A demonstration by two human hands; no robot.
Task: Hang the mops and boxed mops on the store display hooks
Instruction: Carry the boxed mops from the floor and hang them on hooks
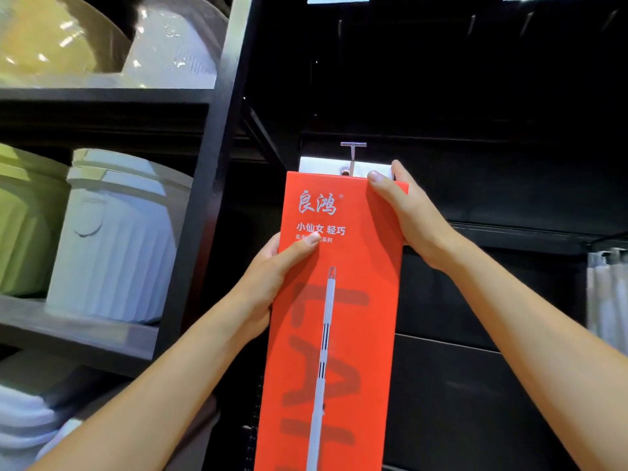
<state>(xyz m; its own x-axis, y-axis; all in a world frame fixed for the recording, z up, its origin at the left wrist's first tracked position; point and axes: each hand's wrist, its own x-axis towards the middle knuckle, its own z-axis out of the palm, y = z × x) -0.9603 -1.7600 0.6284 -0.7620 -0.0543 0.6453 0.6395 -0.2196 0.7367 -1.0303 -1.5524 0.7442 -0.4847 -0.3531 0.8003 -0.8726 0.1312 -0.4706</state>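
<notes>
A tall orange-red mop box point(350, 300) with white lettering and a printed mop handle stands upright in front of the dark display wall. Its white top flap point(319, 164) sits at a metal display hook point(352, 154), whose tip shows at the flap. My left hand point(275, 270) grips the box's left edge, thumb across the front. Higher up, my right hand point(407, 215) holds the upper right corner, thumb on the front and fingers behind the flap.
Black shelving at left holds a white ribbed bucket point(115, 239), a green bucket point(23, 226) and basins point(68, 39) above. More hooks point(472, 23) stick out high on the dark back panel. White items point(608, 294) hang at the right edge.
</notes>
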